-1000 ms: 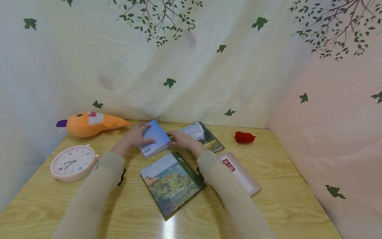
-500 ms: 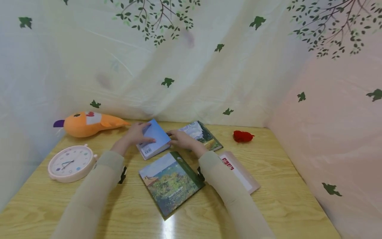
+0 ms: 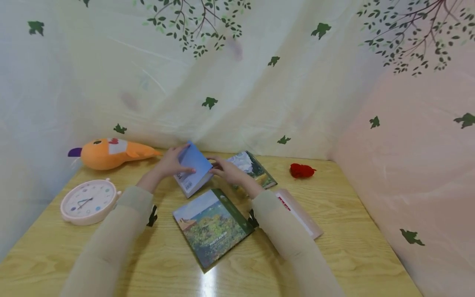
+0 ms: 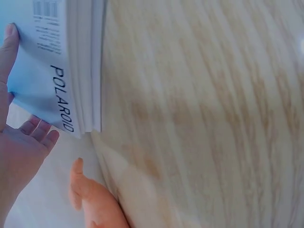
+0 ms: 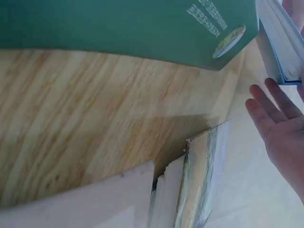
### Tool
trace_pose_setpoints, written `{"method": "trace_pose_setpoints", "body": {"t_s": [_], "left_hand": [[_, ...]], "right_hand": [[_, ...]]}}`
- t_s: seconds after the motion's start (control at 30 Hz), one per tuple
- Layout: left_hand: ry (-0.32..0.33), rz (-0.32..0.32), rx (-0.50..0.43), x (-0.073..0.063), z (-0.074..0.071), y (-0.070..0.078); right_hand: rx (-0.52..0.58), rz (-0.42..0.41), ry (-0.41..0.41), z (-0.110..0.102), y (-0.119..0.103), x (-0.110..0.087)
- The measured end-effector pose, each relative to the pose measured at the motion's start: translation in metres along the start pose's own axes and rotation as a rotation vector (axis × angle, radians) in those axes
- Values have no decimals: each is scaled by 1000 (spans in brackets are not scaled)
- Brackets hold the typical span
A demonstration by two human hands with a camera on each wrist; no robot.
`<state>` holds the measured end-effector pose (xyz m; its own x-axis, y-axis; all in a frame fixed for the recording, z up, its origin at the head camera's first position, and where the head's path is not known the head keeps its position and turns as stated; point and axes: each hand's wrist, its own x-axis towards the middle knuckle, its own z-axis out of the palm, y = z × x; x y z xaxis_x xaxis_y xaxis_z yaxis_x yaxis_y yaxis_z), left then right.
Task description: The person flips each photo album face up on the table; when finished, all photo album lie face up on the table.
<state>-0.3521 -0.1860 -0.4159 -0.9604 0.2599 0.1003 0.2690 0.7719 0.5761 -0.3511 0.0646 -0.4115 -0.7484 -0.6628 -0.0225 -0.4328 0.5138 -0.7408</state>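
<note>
A blue photo album (image 3: 198,163) stands tilted at the back of the table, between both hands. My left hand (image 3: 168,165) grips it from the left, thumb across the cover and fingers at the far edge. In the left wrist view the album (image 4: 35,95) shows a barcode and the word POLAROID, and its page edges face right. My right hand (image 3: 231,171) pinches the right-hand corner. From the right wrist view, some fingers of that hand (image 5: 287,135) stretch out below the album's corner (image 5: 270,54), and the thumb is mostly cut off by the frame.
A green-spined photo album (image 3: 213,231) lies in front. Right of the hands are a painted-cover album (image 3: 256,167) and a pinkish book (image 3: 298,214). A red fuzzy item (image 3: 302,170) lies farther right. An orange plush bird (image 3: 111,154) and a pink clock (image 3: 89,202) occupy the left.
The blue album has tipped up more steeply, its top corner now higher and its lower corner turned slightly right. My right hand has risen a little with its corner.
</note>
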Motion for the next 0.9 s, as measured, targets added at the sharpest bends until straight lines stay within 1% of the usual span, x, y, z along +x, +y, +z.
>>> {"method": "trace_pose_setpoints", "body": {"t_s": [0.13, 0.27, 0.4, 0.47, 0.57, 0.63, 0.7, 0.8, 0.9], "left_hand": [[10, 20, 6, 2, -4, 6], [51, 51, -7, 1, -9, 12], [116, 117, -50, 0, -11, 16], [145, 143, -70, -1, -12, 18], [168, 135, -94, -3, -13, 22], [185, 118, -110, -4, -14, 24], [198, 98, -147, -5, -15, 26], [215, 88, -228, -6, -17, 25], [212, 71, -316, -8, -19, 25]], "right_hand": [[-20, -40, 34, -3, -6, -4], [-31, -94, 72, -5, -11, -5], [20, -141, 61, -8, -17, -5], [63, -159, 46, -9, -20, -6], [106, -180, 38, -11, -22, -6], [125, -177, 44, -12, -23, -7], [129, -171, 52, -12, -25, -9], [126, -168, 57, -14, -28, -12], [103, -177, 61, -15, -30, -14]]}}
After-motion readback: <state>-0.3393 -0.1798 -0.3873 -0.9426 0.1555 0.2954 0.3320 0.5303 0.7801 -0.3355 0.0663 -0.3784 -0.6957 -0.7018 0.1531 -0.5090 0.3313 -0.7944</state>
